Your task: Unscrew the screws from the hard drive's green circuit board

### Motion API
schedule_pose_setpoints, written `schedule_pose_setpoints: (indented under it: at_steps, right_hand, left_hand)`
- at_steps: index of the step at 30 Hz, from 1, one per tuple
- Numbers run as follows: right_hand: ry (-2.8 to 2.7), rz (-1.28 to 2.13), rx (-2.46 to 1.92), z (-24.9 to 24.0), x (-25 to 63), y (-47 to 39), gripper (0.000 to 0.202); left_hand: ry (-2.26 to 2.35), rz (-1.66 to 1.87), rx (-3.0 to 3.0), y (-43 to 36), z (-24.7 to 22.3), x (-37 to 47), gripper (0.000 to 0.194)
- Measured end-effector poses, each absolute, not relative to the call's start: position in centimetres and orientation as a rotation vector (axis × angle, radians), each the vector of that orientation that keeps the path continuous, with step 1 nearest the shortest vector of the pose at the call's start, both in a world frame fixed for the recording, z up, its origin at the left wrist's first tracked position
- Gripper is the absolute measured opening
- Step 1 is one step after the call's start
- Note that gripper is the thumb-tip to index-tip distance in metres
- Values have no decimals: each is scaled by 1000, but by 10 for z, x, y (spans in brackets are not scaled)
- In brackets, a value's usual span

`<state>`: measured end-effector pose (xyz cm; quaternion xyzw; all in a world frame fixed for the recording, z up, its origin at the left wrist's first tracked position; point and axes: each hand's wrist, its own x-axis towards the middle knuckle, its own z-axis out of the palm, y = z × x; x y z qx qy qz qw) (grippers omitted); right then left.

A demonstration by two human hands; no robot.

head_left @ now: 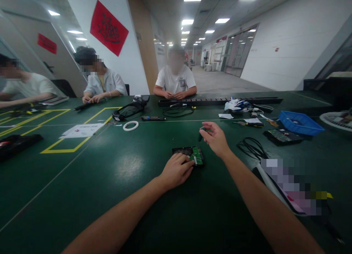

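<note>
A hard drive [195,155] lies on the green table in front of me, its green circuit board facing up. My left hand [178,169] grips it from the near side, covering its lower left part. Above the drive's right end, my right hand [215,137] pinches a small dark screwdriver [200,136]. The screwdriver points down towards the board's far right edge; whether its tip touches a screw is too small to tell. A few tiny specks, perhaps screws, lie just beyond the drive.
Right of me are a blue tray [299,122], another hard drive [283,135], a black cable [251,147] and pliers [251,124]. White gloves [237,105] lie farther back. A white tape roll [130,126] and papers [82,130] are to the left. Several people sit across the table.
</note>
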<state>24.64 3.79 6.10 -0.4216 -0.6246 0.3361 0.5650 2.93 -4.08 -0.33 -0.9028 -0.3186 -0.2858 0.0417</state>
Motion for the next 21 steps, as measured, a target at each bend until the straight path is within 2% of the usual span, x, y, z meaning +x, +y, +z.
schedule_pose_setpoints:
  at_steps: [4, 15, 21]
  right_hand:
    - [-1427, 988, -992, 62, 245, 36, 41]
    - [-1386, 1156, -935, 68, 249, 36, 29]
    - [-1410, 1264, -928, 73, 248, 34, 27]
  left_hand:
    - [-958, -849, -2780, -40, -4, 28, 28]
    - [-918, -897, -2826, -40, -4, 29, 26]
    - [-1086, -665, -2786, -60, 3, 44, 37]
